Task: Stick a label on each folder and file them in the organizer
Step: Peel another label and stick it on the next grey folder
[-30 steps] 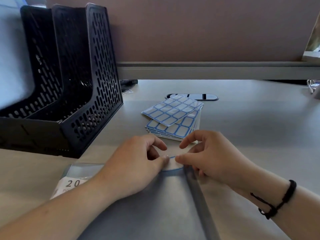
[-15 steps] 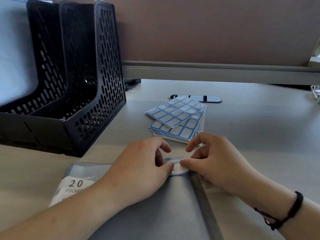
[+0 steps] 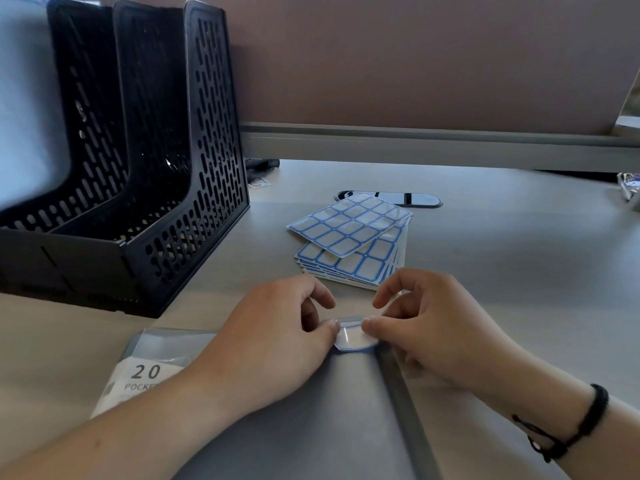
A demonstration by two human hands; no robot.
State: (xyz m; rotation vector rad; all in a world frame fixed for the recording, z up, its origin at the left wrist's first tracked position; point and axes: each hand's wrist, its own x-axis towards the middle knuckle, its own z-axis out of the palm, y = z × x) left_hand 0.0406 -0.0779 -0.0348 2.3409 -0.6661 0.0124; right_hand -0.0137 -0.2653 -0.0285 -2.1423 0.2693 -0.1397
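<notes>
While both hands are meeting at the top corner of a grey folder lying on the desk, the left hand and the right hand are each pinching one side of a small blue-edged label between thumb and forefinger. The label is sitting on the folder beside its spine. Just beyond the fingertips a stack of label sheets is lying. Beyond the left hand a black organizer is standing upright.
</notes>
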